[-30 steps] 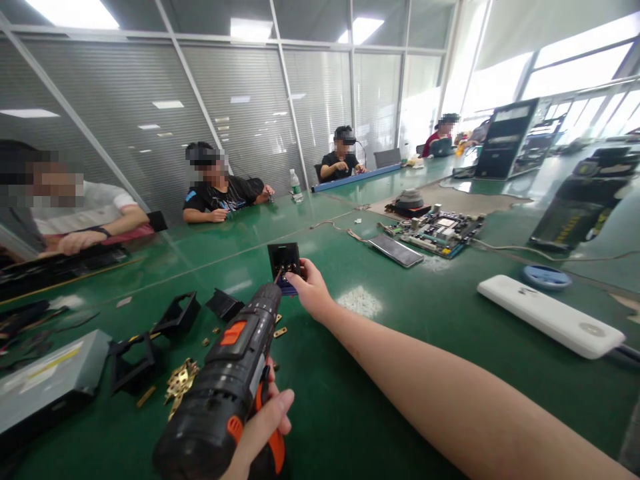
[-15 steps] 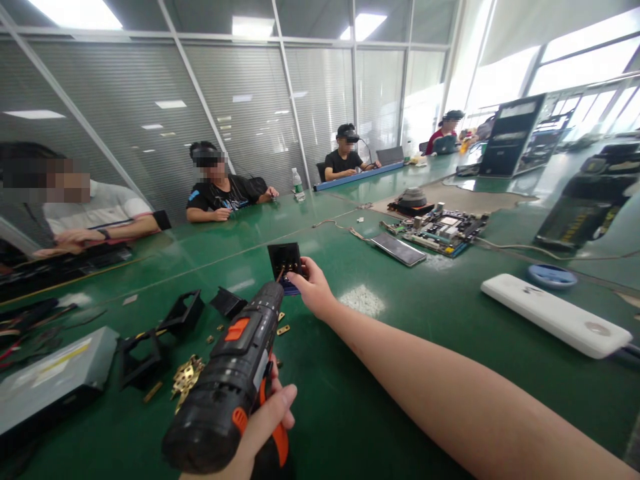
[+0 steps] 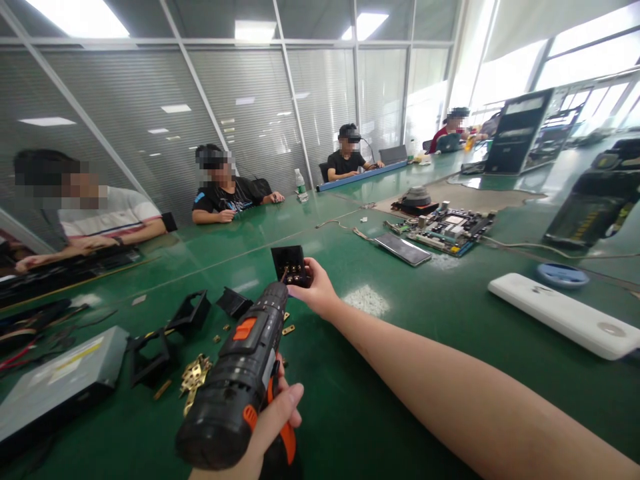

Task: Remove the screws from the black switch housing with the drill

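Observation:
In the lower middle, my left hand (image 3: 275,423) is wrapped round the handle of a black and orange cordless drill (image 3: 235,380). The drill points away from me, and its bit reaches the inside of a small black plastic block (image 3: 289,261) with brass terminals. My right hand (image 3: 320,288) grips that block from its right side, raised above the green table. Whether the bit's tip touches a screw is too small to tell. Left of the drill lie a pile of brass pieces (image 3: 195,377) and black plastic frames (image 3: 150,357). Loose brass plates (image 3: 289,329) lie beneath the chuck.
A grey metal drive box (image 3: 75,380) stands at left near cables. To the right are a phone (image 3: 403,249), a circuit board (image 3: 453,227), a long white device (image 3: 565,313) and a dark bottle (image 3: 585,207). Several people sit along the table's far side.
The block has tilted slightly in my right hand, and its thumb has shifted lower on it. The drill stays pointed into the block. The whole view has shifted a little.

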### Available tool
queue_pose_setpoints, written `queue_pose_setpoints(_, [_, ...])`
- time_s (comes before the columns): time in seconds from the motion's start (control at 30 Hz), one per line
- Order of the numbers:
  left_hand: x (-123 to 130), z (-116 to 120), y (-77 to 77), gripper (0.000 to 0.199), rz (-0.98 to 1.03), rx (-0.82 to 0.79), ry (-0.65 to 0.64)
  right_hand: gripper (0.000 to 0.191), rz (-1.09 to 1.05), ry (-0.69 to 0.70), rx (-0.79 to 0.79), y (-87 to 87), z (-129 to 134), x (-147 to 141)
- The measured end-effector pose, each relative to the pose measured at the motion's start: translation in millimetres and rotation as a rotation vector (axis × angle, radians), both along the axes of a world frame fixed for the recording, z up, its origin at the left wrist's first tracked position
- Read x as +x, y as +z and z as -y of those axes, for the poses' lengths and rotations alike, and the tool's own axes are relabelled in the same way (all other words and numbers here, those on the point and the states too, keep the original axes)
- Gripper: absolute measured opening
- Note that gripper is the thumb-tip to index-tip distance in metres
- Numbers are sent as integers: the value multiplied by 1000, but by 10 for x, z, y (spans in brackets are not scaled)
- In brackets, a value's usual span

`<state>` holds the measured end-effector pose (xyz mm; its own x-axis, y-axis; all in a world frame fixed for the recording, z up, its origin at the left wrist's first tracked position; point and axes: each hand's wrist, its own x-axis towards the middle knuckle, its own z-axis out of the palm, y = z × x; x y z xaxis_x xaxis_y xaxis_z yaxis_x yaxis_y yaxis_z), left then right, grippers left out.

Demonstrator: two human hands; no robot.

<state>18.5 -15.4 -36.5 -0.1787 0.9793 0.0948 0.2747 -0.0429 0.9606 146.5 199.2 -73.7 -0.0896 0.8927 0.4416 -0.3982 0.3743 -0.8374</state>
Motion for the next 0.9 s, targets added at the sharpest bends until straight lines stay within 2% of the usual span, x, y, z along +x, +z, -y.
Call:
queue_pose_setpoints(0.1, [-13,4,7,35,-33,-15,-30,65,24,-39,-3,-5,5,-12])
queue_pose_setpoints(0.23, [-30,-9,-7,29,-92,-23,-41,52,24,-44,-18,24,32,-9])
queue_pose_setpoints(0.5, [-99,-14,35,22,-65,-128,-79,46,24,-46,-35,4,44,-10])
queue_pose_setpoints(0.7, [-69,30,51,30,-14,-65,-77,47,17,-38,-53,-16,43,-21])
queue_pose_setpoints(0.9, [-30,55,65,20,1,-57,-87,46,1,-40,-56,-2,42,-35])
